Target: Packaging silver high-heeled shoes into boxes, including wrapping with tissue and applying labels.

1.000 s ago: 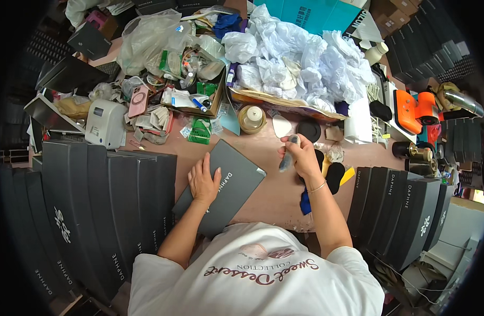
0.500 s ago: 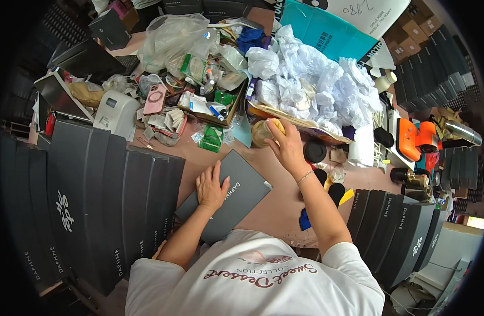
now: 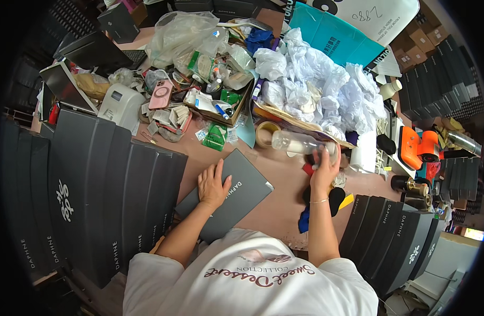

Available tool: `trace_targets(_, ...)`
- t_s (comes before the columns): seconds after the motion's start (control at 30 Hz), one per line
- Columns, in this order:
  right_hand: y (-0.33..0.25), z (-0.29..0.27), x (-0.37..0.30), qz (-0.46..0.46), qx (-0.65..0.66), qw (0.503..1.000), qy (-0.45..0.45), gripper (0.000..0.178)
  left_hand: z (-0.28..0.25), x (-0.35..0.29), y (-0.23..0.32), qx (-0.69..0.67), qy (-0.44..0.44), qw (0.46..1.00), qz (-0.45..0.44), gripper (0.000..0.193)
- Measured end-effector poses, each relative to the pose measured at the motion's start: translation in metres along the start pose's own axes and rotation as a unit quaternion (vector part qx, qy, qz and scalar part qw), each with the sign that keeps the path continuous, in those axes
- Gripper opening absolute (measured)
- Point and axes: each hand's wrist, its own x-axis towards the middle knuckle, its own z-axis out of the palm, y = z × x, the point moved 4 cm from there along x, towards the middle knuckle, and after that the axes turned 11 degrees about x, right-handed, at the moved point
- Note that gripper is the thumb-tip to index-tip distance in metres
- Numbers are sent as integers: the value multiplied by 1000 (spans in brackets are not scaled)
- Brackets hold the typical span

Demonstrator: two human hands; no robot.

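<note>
A dark grey flat box [image 3: 250, 184] lies at an angle on the table in front of me. My left hand [image 3: 213, 187] rests flat on its left part, fingers stretched out. Further right, my right hand [image 3: 325, 164] is closed around one end of a clear plastic bottle [image 3: 292, 142]. The bottle lies nearly level, its other end toward the left, and its contents cannot be made out. Just left of that end sits a yellowish tape roll [image 3: 265, 135]. Black and blue items [image 3: 334, 197] lie beside my right wrist.
Stacks of dark boxes stand at the left [image 3: 115, 174] and right [image 3: 381, 231]. Behind the tape roll are a carton of crumpled white plastic bags [image 3: 315, 84] and a tray of clutter [image 3: 210, 108]. A pink phone [image 3: 160, 95], a white printer [image 3: 121, 105] and an orange device [image 3: 410, 147] also stand around.
My right hand has left the tape roll, moved right and now holds the clear bottle. My left hand stays on the box. The view has shifted slightly.
</note>
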Motion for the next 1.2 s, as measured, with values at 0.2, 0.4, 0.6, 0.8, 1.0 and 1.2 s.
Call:
trace_targets(0.2,28,-43,-17,90,153,976,128,28,-2,-2,1,-8,-14,1000,0,61)
trace_targets(0.4,9,81,-12,-267,-404,825,-292,43,0,-3,0,6,-7,1000,-4,60)
trace_targets(0.6,17,99,-27,-242,-448,785,-352,38,0,-2,2,8,-5,1000,-2,61)
trace_targets(0.8,10,20,-120,-84,-525,741,-410,15,6,-6,-1,14,39,999,5,61)
trace_targets(1.0,48,6,-127,-145,-553,702,-424,11,2,0,0,22,14,1000,-4,60)
trace_targets(1.2,35,-11,-152,-145,-526,759,-355,8,9,-7,-1,22,30,999,-6,59)
